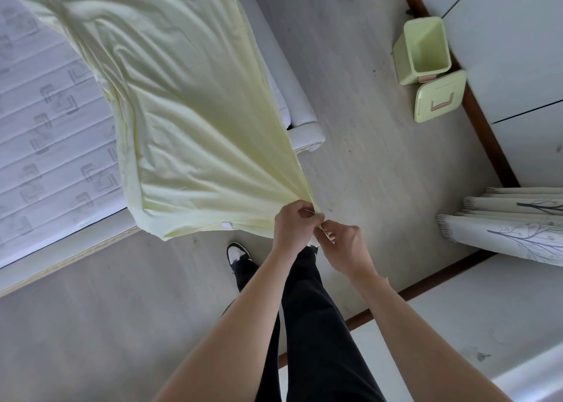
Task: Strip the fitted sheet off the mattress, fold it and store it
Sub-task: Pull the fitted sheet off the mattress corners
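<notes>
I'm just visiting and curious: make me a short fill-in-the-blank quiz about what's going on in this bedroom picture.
1. Both hands, left hand and right hand, pinch a bunched corner of the pale ____ sheet.
2. The part of the mattress that shows is already ____.
3. The green bin on the floor stands open, and its ____ lies beside it.
4. The person's trousers are ____.

Missing words: yellow; bare; lid; black

Pale yellow sheet (pixel 182 112), grey-patterned mattress (pixel 45 133)
</notes>
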